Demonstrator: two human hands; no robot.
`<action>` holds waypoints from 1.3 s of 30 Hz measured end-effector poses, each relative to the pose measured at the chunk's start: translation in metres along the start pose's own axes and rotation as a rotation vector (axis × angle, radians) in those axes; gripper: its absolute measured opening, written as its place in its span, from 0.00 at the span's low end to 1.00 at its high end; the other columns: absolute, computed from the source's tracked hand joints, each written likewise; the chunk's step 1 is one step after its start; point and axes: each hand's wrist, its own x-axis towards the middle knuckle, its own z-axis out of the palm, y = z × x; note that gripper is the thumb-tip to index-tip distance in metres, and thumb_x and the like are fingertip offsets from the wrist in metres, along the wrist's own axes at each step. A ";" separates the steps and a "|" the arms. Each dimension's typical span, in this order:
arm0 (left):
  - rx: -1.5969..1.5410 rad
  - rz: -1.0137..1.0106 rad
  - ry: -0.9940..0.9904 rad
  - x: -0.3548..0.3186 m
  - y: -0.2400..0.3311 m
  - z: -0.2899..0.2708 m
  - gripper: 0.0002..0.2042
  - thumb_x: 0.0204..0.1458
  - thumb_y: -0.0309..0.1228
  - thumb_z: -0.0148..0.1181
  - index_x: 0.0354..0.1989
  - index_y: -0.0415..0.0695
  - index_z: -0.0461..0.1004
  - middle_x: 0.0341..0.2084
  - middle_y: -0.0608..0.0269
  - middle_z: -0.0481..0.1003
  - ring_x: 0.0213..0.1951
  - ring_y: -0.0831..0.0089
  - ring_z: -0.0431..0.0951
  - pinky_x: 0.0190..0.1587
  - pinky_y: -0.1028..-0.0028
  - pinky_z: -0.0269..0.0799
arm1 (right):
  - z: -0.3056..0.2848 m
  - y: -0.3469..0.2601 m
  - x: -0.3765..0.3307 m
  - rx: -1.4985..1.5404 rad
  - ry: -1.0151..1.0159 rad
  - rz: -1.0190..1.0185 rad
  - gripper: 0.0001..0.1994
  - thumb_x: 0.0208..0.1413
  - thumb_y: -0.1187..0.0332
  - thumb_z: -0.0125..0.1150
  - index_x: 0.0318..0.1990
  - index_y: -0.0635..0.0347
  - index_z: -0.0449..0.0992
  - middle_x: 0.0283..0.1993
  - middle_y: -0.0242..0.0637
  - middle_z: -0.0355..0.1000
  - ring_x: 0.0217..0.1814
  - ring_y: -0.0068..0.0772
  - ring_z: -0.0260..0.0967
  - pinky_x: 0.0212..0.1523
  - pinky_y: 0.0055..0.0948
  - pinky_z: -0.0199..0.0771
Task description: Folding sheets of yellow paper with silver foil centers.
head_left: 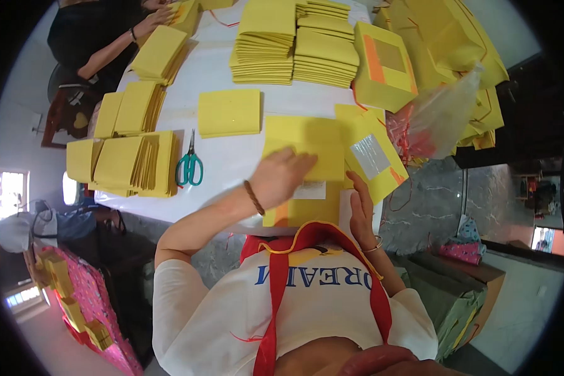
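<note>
A yellow paper bag point(288, 135), its upper part folded over, lies flat in front of me on the white table. My left hand point(282, 178), fingers curled together, presses down on the fold from above; a brown cord circles its wrist. Beside the bag's right edge is my right hand point(361, 210), held on edge with its fingers stretched out and nothing gripped. Just right of it lies another flat yellow bag point(391, 175) with a silvery patch and an orange strip. A folded yellow bag point(229, 113) rests beyond my left hand.
Teal-handled scissors point(190, 168) lie left on the white table point(222, 163). Folded bags form stacks at the far side point(263, 44) and left point(122, 163). A yellow box-shaped bag point(385, 66) and a clear plastic bag point(442, 113) are right. Another person's arm point(109, 56) reaches in far left.
</note>
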 end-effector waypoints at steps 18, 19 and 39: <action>0.546 -0.237 0.188 -0.057 -0.189 0.030 0.22 0.41 0.25 0.54 0.50 0.53 0.68 0.45 0.68 0.69 0.44 0.68 0.68 0.46 0.66 0.60 | 0.017 0.011 0.007 -0.150 -0.029 0.018 0.14 0.52 0.74 0.53 0.47 0.64 0.72 0.59 0.43 0.61 0.62 0.41 0.56 0.61 0.32 0.54; 0.569 -0.207 0.175 -0.055 -0.190 0.029 0.23 0.41 0.26 0.54 0.50 0.53 0.68 0.45 0.69 0.69 0.45 0.68 0.68 0.46 0.66 0.60 | 0.017 0.012 0.007 -0.141 -0.026 0.022 0.13 0.52 0.74 0.54 0.47 0.64 0.72 0.58 0.43 0.61 0.62 0.41 0.56 0.61 0.32 0.54; 0.198 -0.421 -0.257 -0.062 -0.200 0.027 0.33 0.38 0.39 0.57 0.59 0.56 0.61 0.60 0.58 0.57 0.62 0.57 0.53 0.61 0.56 0.47 | 0.010 0.016 0.009 -0.117 -0.021 -0.054 0.13 0.52 0.73 0.54 0.46 0.62 0.72 0.56 0.43 0.63 0.60 0.40 0.59 0.59 0.34 0.57</action>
